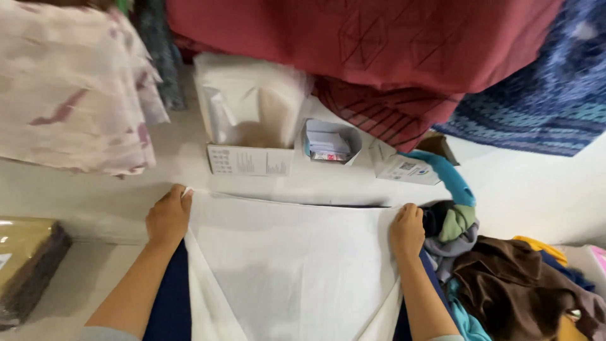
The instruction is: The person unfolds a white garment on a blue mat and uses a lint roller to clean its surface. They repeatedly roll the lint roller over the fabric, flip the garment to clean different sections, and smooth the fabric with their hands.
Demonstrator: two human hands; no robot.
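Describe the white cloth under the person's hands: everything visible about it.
The white cloth is plain, thin woven-looking fabric, spread flat on the table over something dark blue. Its far edge runs straight between the left hand and right hand, which grip the corners. Folded flaps slant inward along both sides.

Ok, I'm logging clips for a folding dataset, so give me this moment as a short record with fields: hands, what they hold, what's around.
left hand: left hand grips the far left corner of the white rectangular cloth
right hand: right hand grips its far right corner
cloth state: spread flat over a dark blue fabric
surface: white table
right of cloth: pile of mixed coloured garments
behind cloth: open cardboard box of pale pouches
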